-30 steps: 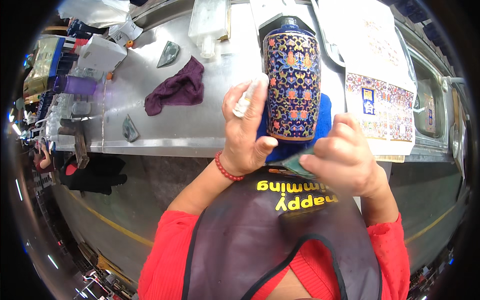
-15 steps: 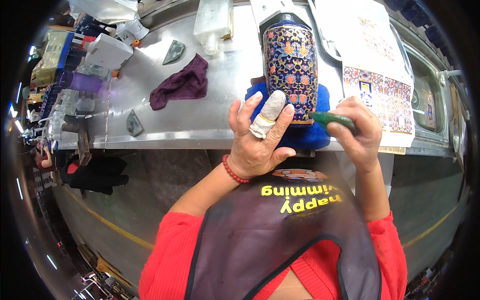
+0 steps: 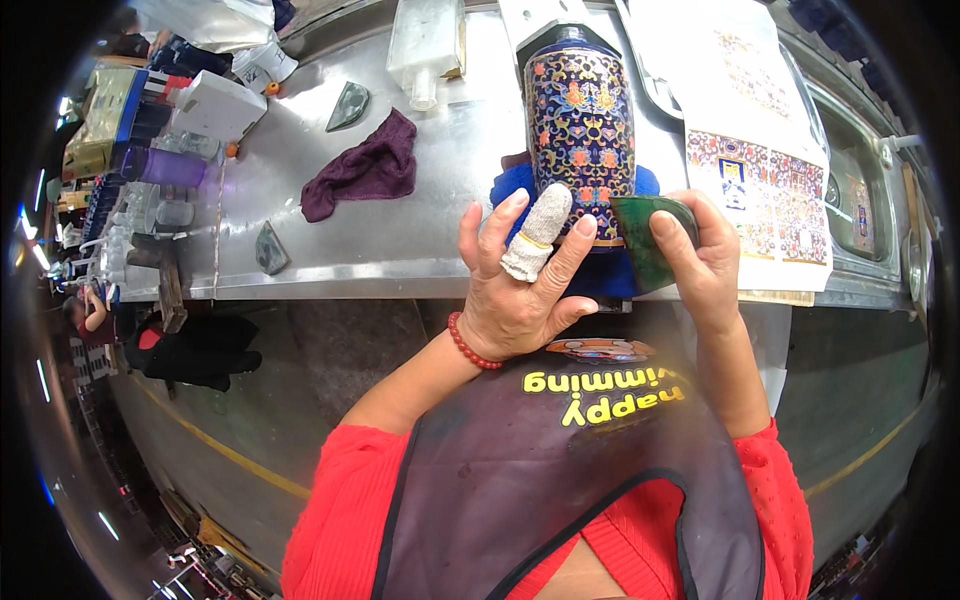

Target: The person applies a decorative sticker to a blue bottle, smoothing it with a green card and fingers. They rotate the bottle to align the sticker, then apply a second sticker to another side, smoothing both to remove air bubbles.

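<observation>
While the patterned blue vase (image 3: 580, 130) stands upright on the table (image 3: 400, 240), already wrapped in its pattern, a green scraper (image 3: 650, 235) is pinched by the right hand (image 3: 700, 265), left hand (image 3: 520, 290) fingers spread; smoothing seemingly remains.

1. The left hand (image 3: 520, 290) is raised palm-up, fingers spread, its middle finger wrapped in a white cloth cot.
2. The right hand (image 3: 700, 255) has its grip closed, fingers curled around something.
3. Both red-sleeved forearms rise from the lower edge.
</observation>
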{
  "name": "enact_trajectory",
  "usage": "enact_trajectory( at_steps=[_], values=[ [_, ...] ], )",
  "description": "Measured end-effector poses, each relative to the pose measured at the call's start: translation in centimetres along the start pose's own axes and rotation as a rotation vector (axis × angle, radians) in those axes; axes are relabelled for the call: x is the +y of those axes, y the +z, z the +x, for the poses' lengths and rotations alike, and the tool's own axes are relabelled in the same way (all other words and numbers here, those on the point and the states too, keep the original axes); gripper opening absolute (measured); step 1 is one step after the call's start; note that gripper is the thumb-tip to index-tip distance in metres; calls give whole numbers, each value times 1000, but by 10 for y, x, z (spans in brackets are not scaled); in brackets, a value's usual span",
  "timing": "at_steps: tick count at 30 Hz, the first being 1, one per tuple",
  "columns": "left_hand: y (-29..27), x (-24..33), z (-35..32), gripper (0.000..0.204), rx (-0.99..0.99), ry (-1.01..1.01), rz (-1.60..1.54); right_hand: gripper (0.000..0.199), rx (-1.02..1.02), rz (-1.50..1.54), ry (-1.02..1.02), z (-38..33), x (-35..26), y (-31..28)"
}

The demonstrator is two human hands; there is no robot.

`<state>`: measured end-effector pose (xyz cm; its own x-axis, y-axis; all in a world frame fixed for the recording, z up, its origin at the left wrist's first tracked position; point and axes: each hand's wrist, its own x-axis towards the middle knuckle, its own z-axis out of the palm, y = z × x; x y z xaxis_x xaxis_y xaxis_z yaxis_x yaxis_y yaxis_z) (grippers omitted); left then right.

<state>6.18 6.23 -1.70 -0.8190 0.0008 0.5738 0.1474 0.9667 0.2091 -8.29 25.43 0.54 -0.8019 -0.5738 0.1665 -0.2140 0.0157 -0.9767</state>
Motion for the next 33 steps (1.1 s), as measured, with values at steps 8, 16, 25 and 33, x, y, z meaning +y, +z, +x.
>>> enact_trajectory(
  at_steps=[8,16,25,33],
  values=[
    [7,-4,1,77,93,-48,-151,33,-72,-651,-649,32,-43,4],
    [4,-10,1,69,74,-68,-128,36,-328,-600,-790,33,-66,2],
    [5,-10,3,55,127,-113,-170,23,-380,-513,-613,25,-68,-8],
    [6,-3,-3,43,111,-38,3,13,-206,-303,-295,9,-30,-22]
  ],
)
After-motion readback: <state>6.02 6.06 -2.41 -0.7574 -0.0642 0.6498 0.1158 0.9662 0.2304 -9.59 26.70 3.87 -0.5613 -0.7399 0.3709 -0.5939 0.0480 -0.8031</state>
